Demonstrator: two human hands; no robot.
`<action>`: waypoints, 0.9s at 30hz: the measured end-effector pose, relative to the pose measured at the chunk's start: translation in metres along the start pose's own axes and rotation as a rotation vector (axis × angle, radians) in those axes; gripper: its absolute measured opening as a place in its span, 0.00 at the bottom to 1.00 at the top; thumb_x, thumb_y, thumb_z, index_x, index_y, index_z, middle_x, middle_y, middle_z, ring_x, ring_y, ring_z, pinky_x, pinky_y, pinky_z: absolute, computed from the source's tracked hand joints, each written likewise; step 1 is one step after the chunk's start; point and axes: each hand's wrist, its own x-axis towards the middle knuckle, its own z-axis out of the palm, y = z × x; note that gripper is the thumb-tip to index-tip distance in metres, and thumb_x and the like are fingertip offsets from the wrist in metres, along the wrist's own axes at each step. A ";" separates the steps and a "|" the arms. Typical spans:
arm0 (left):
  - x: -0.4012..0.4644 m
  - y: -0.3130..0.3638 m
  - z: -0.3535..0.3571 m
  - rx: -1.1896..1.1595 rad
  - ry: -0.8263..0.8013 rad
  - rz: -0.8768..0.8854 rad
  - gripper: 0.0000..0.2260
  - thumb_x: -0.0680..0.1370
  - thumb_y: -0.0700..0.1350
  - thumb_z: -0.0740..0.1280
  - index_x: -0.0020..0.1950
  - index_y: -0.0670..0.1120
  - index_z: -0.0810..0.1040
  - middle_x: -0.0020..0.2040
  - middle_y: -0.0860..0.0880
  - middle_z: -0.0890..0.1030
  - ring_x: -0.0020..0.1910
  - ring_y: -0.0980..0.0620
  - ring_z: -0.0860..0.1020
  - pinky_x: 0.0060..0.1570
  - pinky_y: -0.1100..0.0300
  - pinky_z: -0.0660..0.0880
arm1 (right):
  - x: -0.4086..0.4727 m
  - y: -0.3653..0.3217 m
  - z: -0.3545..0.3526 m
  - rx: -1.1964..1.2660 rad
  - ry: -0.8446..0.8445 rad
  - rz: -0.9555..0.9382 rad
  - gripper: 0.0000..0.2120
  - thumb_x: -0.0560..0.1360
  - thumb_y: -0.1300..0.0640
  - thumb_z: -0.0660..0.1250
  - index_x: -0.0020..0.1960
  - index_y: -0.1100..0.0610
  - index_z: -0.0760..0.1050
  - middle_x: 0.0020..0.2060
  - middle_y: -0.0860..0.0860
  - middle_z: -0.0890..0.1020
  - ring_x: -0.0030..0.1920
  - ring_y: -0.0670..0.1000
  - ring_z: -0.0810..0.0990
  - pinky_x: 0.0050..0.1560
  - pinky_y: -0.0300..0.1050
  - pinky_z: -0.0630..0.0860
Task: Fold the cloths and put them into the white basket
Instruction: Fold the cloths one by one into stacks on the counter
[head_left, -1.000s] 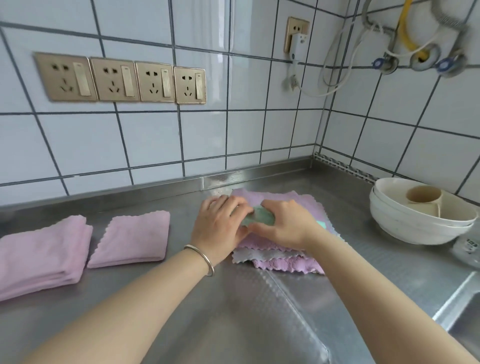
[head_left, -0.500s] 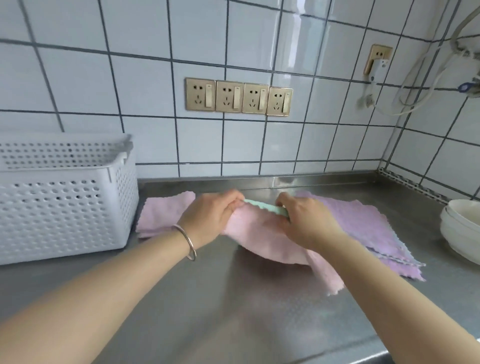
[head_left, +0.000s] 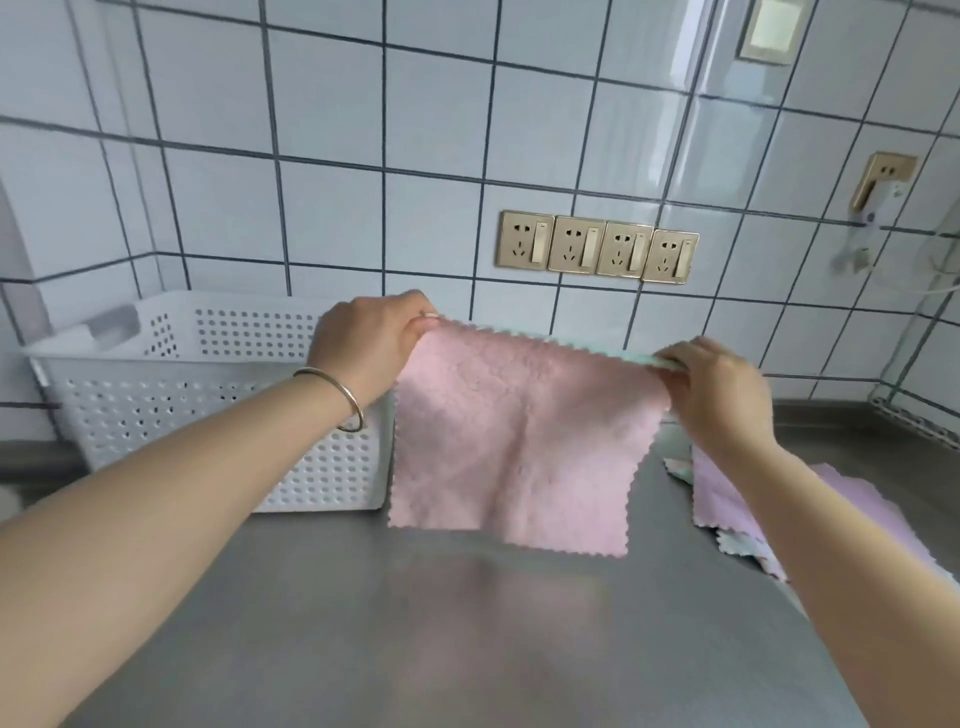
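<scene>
A pink cloth with a green back edge hangs spread out above the steel counter. My left hand pinches its top left corner and my right hand pinches its top right corner. The cloth's lower edge hangs just above the counter. The white perforated basket stands on the counter at the left, directly beside the hanging cloth and behind my left forearm. A pile of flat cloths, pink and pale green, lies on the counter at the right, partly hidden by my right arm.
The steel counter stretches in front of me. On the tiled wall behind are a row of gold sockets and a plugged-in white adapter at the far right.
Both hands have lifted the pink cloth off the pile and pulled apart, so it now hangs spread between them. My view has swung left and up toward the basket.
</scene>
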 end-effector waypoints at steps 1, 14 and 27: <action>-0.003 -0.001 -0.013 -0.012 0.025 0.007 0.11 0.79 0.50 0.61 0.54 0.48 0.80 0.46 0.43 0.85 0.45 0.39 0.81 0.43 0.52 0.76 | -0.002 -0.005 -0.007 0.036 0.064 -0.051 0.08 0.75 0.60 0.67 0.51 0.61 0.81 0.46 0.57 0.82 0.45 0.62 0.80 0.39 0.50 0.76; -0.244 -0.017 -0.034 -0.276 -0.830 -0.090 0.34 0.67 0.76 0.38 0.59 0.66 0.74 0.55 0.60 0.82 0.53 0.58 0.81 0.54 0.60 0.75 | -0.201 0.025 -0.006 0.177 -0.597 -0.330 0.15 0.63 0.65 0.77 0.46 0.50 0.85 0.47 0.41 0.85 0.50 0.49 0.82 0.43 0.46 0.81; -0.250 0.004 -0.066 -0.262 -1.144 -0.117 0.14 0.79 0.50 0.61 0.34 0.64 0.71 0.33 0.65 0.78 0.34 0.64 0.74 0.35 0.72 0.66 | -0.229 0.021 -0.051 0.145 -1.091 0.010 0.17 0.75 0.52 0.65 0.31 0.53 0.64 0.25 0.45 0.69 0.29 0.44 0.64 0.32 0.38 0.62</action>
